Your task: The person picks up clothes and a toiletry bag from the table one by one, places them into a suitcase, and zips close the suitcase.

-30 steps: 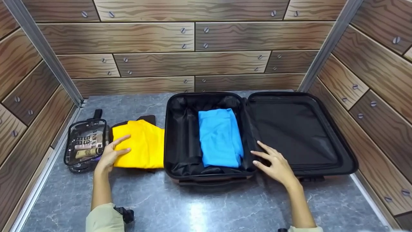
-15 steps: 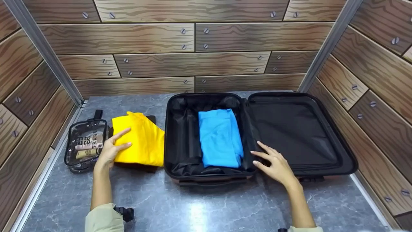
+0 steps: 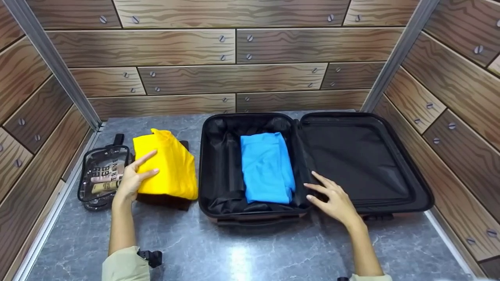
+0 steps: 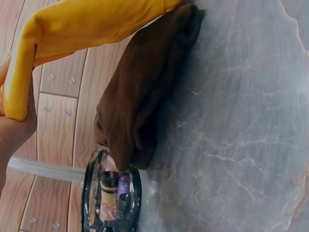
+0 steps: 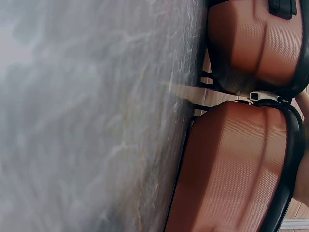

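Observation:
My left hand (image 3: pixel 131 181) grips the left edge of a folded yellow cloth garment (image 3: pixel 168 168), thumb and fingers on its top face and the rest hidden beneath. In the left wrist view the yellow garment (image 4: pixel 91 26) is raised at the hand's end, above a folded dark brown garment (image 4: pixel 137 82) on the table. A folded blue garment (image 3: pixel 267 168) lies inside the opened suitcase (image 3: pixel 220 164), toward its hinge side. Over the hinge, my right hand (image 3: pixel 334 199) rests with spread, relaxed fingers, holding nothing.
A clear zip pouch (image 3: pixel 103 156) with cosmetic tubes sits left of the brown garment. The suitcase's black-lined lid (image 3: pixel 359 164) lies flat to the right; its shell (image 5: pixel 241 159) is orange-brown outside. Wood-patterned walls enclose the grey marbled table (image 3: pixel 195 249).
My left hand has raised the yellow garment and drawn it slightly left, away from the suitcase rim. More of the brown garment shows at the front. The right hand has stayed put.

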Tool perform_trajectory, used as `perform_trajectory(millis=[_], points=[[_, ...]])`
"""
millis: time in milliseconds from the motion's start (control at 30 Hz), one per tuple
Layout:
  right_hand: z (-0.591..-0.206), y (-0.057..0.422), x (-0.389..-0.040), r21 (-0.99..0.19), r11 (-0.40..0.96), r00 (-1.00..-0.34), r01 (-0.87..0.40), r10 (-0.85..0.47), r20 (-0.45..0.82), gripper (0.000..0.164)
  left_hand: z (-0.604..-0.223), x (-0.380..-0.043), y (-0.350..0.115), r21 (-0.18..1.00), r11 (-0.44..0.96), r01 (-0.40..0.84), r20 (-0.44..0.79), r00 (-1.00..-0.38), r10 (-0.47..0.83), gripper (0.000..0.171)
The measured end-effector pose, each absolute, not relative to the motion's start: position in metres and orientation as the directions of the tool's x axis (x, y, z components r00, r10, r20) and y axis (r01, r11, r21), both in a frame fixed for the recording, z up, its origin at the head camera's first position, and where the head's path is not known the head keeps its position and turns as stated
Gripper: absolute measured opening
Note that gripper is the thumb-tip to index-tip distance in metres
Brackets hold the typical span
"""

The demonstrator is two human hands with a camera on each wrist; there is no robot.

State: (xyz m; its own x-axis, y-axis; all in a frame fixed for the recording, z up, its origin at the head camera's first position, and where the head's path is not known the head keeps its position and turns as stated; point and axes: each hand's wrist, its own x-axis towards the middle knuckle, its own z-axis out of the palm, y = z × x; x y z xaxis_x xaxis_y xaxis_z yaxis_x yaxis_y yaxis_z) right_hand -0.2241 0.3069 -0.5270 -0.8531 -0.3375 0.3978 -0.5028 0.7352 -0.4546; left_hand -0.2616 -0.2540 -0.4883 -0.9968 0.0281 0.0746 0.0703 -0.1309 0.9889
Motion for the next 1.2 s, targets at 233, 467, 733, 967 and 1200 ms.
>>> perform_trajectory(millis=[233, 467, 733, 967, 1200], points=[[-0.527, 0.307, -0.224, -0.463, 0.734, -0.858, -0.496, -0.335, 0.389, 0.036, -0.48, -0.259, -0.254, 0.976, -0.204, 0.072, 0.079, -0.996, 0.029, 0.055], [-0.526, 0.306, -0.224, -0.458, 0.735, -0.855, -0.499, -0.332, 0.398, 0.036, -0.47, -0.255, -0.252, 0.97, -0.225, 0.094, 0.094, -0.996, -0.01, 0.055], [-0.527, 0.305, -0.224, -0.461, 0.734, -0.856, -0.498, -0.333, 0.395, 0.036, -0.459, -0.254, -0.252, 0.975, -0.192, 0.112, 0.11, -0.994, -0.018, 0.052], [-0.528, 0.306, -0.224, -0.466, 0.734, -0.858, -0.494, -0.328, 0.395, 0.036, -0.452, -0.256, -0.251, 0.965, -0.225, 0.136, 0.136, -0.991, -0.015, 0.05], [-0.527, 0.306, -0.224, -0.466, 0.734, -0.859, -0.494, -0.329, 0.391, 0.036, -0.444, -0.256, -0.249, 0.952, -0.255, 0.166, 0.163, -0.986, -0.035, 0.049]])
